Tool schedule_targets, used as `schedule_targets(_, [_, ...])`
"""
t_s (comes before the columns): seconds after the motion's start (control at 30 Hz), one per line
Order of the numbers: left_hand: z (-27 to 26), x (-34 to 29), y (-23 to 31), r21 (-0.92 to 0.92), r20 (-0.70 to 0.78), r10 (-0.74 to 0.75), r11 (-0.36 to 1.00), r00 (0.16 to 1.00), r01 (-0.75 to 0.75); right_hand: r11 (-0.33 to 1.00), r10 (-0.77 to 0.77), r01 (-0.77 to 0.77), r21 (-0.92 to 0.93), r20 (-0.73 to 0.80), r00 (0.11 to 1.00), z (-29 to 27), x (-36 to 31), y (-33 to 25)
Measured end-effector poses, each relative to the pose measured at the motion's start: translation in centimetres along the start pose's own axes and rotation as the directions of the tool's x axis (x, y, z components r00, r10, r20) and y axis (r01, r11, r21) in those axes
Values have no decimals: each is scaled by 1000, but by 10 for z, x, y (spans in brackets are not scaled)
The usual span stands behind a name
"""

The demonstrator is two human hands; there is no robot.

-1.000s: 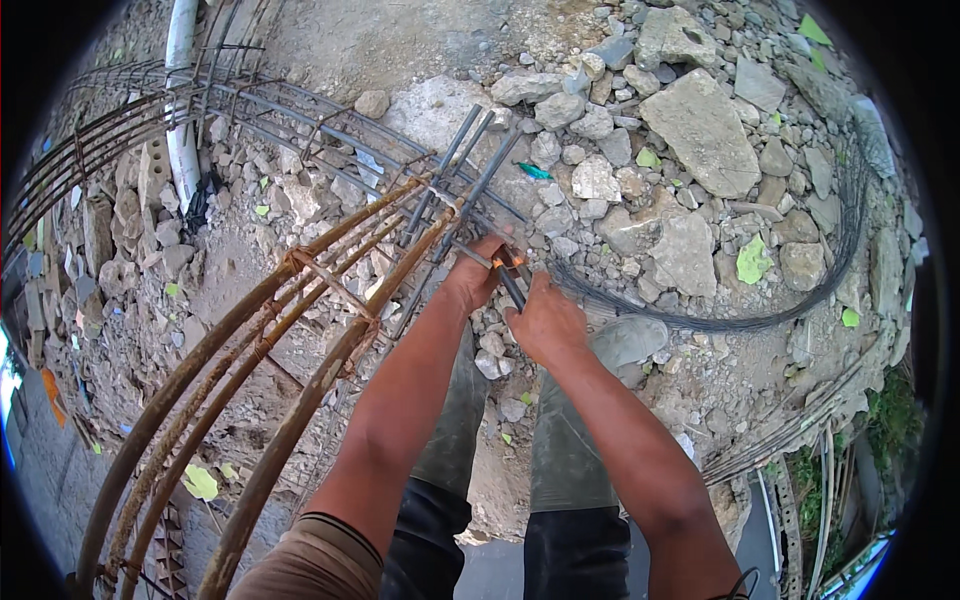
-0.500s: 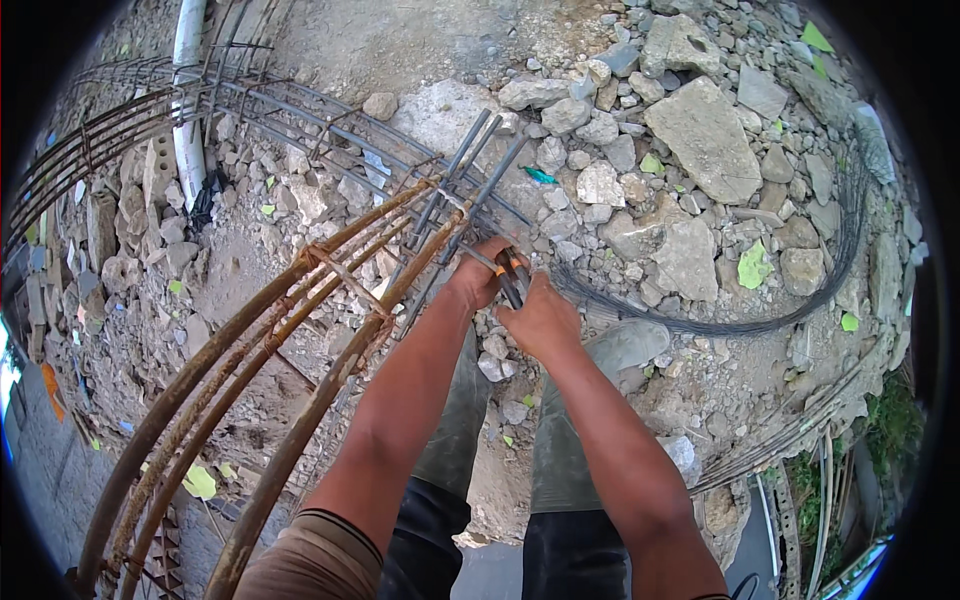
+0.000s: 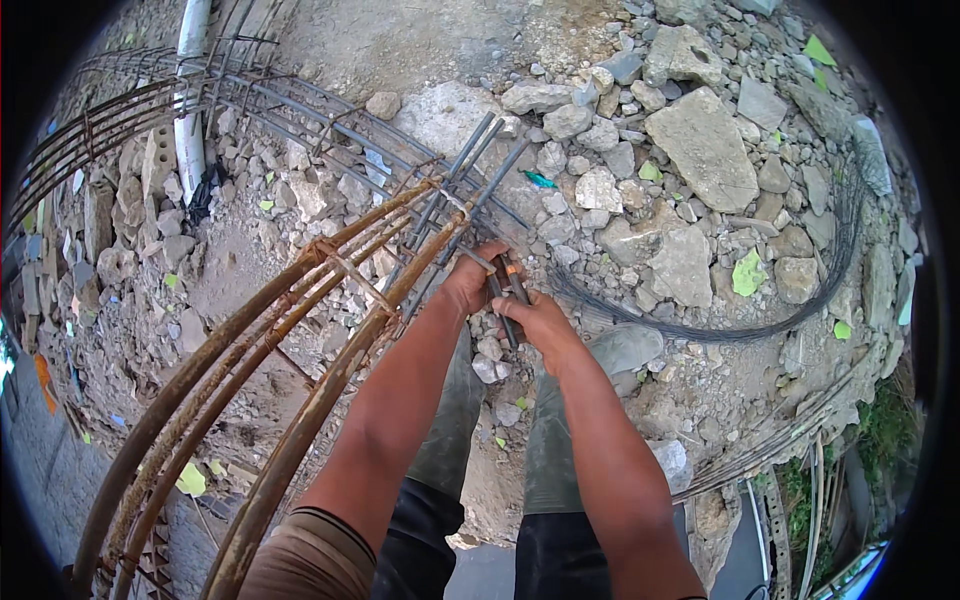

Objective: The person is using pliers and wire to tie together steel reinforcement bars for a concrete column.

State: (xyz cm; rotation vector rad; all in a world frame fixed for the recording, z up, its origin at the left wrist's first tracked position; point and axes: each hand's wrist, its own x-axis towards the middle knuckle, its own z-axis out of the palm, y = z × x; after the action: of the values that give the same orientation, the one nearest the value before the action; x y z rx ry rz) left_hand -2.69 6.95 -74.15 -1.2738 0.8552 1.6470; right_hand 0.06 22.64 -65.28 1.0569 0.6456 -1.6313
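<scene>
1. In the head view, the right hand (image 3: pixel 542 322) has its thumb and fingers closed around a hand tool (image 3: pixel 503 308) with two dark handles and orange bands. The handles stand apart, probably because the fingers need room to work them.

2. The tool is between the two hands, just beyond the boots (image 3: pixel 560 430); its far end is beside the left hand, perhaps so that this hand can steady it.

3. The left hand (image 3: pixel 472 280) has bent fingers close to the grey bars (image 3: pixel 501 176). I cannot tell what it pinches, since the fingertips are hidden.

4. On the left, long rusty bars (image 3: pixel 425 260) run from near to far. Cross-pieces and wire ties join them, which seems to keep them spaced.

5. On the right, a bundle of thin dark wire (image 3: pixel 740 333) curves over the rubble (image 3: pixel 703 150). Its near end lies close to the right hand, which may make it easy to reach.
</scene>
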Motion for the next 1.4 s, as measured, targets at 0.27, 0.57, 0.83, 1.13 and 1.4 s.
schedule_targets(0.27, [2, -11, 4, 63, 8, 25, 998, 1000, -25, 348, -320, -7, -937, -126, 939, -10, 7, -28])
schedule_targets(0.57, [9, -10, 3, 96, -125, 184, 980, 975, -173, 879, 59, -57, -474, -10, 998, -5, 21, -25])
schedule_targets(0.83, [15, -5, 1, 98, -167, 185, 980, 968, -171, 967, 244, -244, -72, -9, 970, 8, 14, -28])
schedule_targets(1.13, [2, 5, 1, 108, 12, 119, 987, 993, -119, 124, -643, -198, -972, -231, 730, 24, 17, 4])
schedule_targets(1.4, [-14, 13, 4, -151, 359, 48, 989, 932, 7, 847, -61, -156, 508, 384, 921, -1, 23, -1])
